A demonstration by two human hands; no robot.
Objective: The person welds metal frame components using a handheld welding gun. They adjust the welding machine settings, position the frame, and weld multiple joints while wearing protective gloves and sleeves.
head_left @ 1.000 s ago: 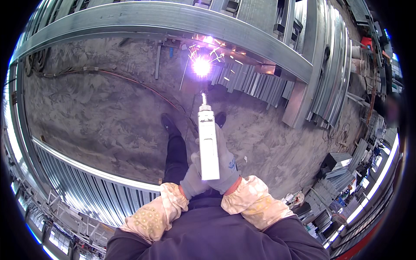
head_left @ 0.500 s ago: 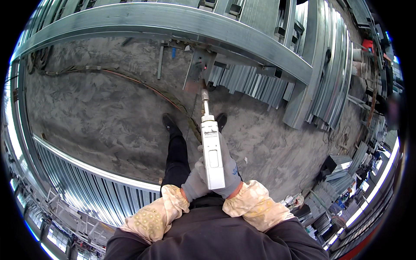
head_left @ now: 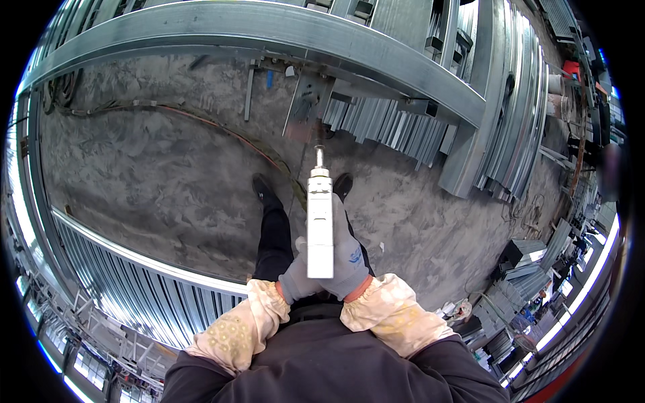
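A silver handheld laser welding gun [head_left: 320,232] points away from me, its narrow nozzle [head_left: 319,158] toward a steel bracket plate [head_left: 309,101] under the frame. My right hand [head_left: 349,262], in a grey glove, is closed around the gun's grip below the body. My left hand [head_left: 299,279], gloved too, is closed low against the gun's left side beside the right one. The body hides most of the fingers of both hands. Between the nozzle tip and the plate, the contact or gap cannot be made out.
A long galvanized steel beam [head_left: 222,30] crosses in front of me at the far side. Metal profiles [head_left: 383,124] lie beneath it. A cable [head_left: 222,127] runs over the concrete floor from the left toward my feet. Ribbed metal panels [head_left: 154,282] stand at the left.
The gun's body has shifted slightly left and now points straighter ahead, its rear end higher in view. The red light spot on the bracket plate is no longer visible. Both hands have moved with the gun.
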